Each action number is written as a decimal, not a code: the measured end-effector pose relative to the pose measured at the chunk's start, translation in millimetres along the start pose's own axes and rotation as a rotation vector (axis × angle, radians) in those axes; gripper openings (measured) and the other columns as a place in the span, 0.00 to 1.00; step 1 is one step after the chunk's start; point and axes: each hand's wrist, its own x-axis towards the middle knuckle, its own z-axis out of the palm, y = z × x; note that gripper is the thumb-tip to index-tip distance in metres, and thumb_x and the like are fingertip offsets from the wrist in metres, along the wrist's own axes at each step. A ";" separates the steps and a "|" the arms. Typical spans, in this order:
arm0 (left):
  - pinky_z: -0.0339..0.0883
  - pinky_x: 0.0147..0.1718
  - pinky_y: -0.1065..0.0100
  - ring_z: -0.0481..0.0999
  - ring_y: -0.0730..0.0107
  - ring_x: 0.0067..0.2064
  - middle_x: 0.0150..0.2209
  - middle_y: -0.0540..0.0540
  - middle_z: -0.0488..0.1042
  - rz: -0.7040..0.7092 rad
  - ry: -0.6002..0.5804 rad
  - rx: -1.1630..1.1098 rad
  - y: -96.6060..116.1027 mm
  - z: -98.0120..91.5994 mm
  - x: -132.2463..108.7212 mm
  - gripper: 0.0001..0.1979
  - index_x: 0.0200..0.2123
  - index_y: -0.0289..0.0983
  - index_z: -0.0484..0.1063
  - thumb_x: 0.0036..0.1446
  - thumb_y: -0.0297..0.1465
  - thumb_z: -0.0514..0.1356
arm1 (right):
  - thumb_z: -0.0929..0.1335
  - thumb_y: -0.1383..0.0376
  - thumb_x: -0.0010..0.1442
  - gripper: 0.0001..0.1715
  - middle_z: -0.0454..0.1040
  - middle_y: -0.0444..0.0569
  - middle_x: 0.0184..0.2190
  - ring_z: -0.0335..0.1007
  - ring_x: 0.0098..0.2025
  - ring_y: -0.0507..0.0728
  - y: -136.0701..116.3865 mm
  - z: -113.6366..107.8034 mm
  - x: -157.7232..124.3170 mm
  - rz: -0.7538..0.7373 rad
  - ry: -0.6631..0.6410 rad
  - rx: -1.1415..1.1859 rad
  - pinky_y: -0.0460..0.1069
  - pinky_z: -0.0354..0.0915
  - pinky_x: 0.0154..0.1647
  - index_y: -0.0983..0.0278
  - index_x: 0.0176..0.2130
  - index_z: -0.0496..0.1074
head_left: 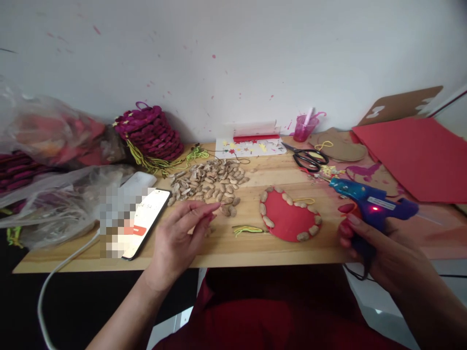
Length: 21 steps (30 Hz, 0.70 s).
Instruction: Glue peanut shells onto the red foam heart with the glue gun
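Observation:
My right hand (368, 238) is wrapped round the handle of a blue hot glue gun (379, 201), its red light on and its nozzle aimed up and left. My left hand (182, 233) is at the near edge of a pile of peanuts (207, 180), thumb and forefinger drawn close together; whatever they may hold is hidden. Between my hands lies a red heart-like cutout (288, 216), with peanuts along parts of its rim. A yellow thread loop (304, 200) sticks out at its upper right, and a yellow-green tassel (250, 230) at its left.
A lit phone (148, 218), a white cable (65, 257) and plastic bags (73, 204) lie left. Behind are a purple woven bundle (153, 133), a sticker sheet (251, 148), a pink-stained cup (304, 127) and black scissors (310, 158). Red sheets (419, 160) and brown cutouts (339, 146) are right.

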 end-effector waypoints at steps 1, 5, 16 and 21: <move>0.72 0.43 0.71 0.77 0.73 0.42 0.42 0.49 0.77 -0.019 0.005 0.009 -3.0 -1.6 1.4 0.18 0.51 0.42 0.78 0.60 0.21 0.64 | 0.82 0.56 0.41 0.23 0.72 0.44 0.21 0.67 0.20 0.52 -0.2 -0.6 1.3 0.001 0.010 0.002 0.41 0.61 0.13 0.60 0.36 0.76; 0.71 0.41 0.71 0.77 0.72 0.41 0.41 0.48 0.77 -0.064 -0.003 0.030 -13.3 -8.7 7.7 0.14 0.49 0.40 0.79 0.62 0.23 0.63 | 0.82 0.55 0.40 0.24 0.72 0.45 0.21 0.68 0.20 0.52 0.9 -2.6 5.4 0.012 0.034 0.026 0.41 0.62 0.14 0.60 0.35 0.77; 0.69 0.47 0.59 0.76 0.61 0.45 0.42 0.43 0.80 -0.002 -0.118 0.183 -34.1 -3.5 28.8 0.09 0.39 0.38 0.81 0.65 0.28 0.59 | 0.82 0.55 0.41 0.21 0.72 0.46 0.20 0.68 0.21 0.53 -2.7 0.4 6.6 -0.041 0.032 0.040 0.44 0.66 0.17 0.58 0.34 0.78; 0.69 0.48 0.59 0.76 0.61 0.46 0.43 0.44 0.81 0.005 -0.144 0.181 -31.1 4.5 41.5 0.12 0.49 0.39 0.79 0.65 0.29 0.60 | 0.81 0.56 0.42 0.20 0.71 0.45 0.20 0.68 0.21 0.53 -2.1 -1.5 11.0 -0.031 0.025 0.050 0.44 0.66 0.17 0.59 0.34 0.78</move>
